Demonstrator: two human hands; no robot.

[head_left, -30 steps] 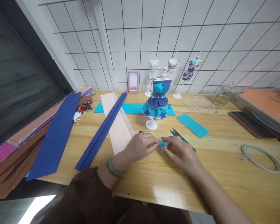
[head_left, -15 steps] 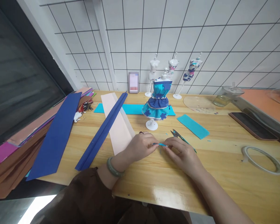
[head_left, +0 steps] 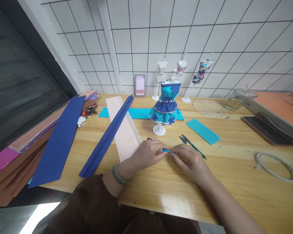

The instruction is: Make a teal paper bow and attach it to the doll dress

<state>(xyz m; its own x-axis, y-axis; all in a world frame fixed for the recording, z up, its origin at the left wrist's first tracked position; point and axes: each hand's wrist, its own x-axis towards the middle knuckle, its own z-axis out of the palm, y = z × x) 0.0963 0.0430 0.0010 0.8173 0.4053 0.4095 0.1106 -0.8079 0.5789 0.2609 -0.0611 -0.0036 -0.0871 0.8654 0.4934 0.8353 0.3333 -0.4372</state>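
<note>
Between my two hands is a small strip of blue crepe paper (head_left: 165, 150), narrow and seemingly folded or pleated. My left hand (head_left: 150, 151) pinches its left end, and my right hand (head_left: 189, 158) pinches the right end. Fingertips hide part of the strip. Just beyond my right hand lie thread snips (head_left: 193, 145), blades apart, partly covered by its fingers. A small mannequin on a white stand wears a turquoise and dark blue paper dress (head_left: 166, 107) behind the hands. To its right lies a turquoise paper rectangle (head_left: 203, 131).
At left are a folded dark blue strip (head_left: 104, 139), a pale pink sheet (head_left: 127, 139) and a stack of coloured papers (head_left: 58, 139). A tape roll (head_left: 277, 166), a dark phone (head_left: 266, 130) and a lidded glass cup (head_left: 238, 100) stand or lie at right. Several small mannequins (head_left: 202, 71) line the wall.
The blue strip has turned between my fingertips, and more of it shows by the left hand. My fingertips have shifted slightly; both hands stay in nearly the same place.
</note>
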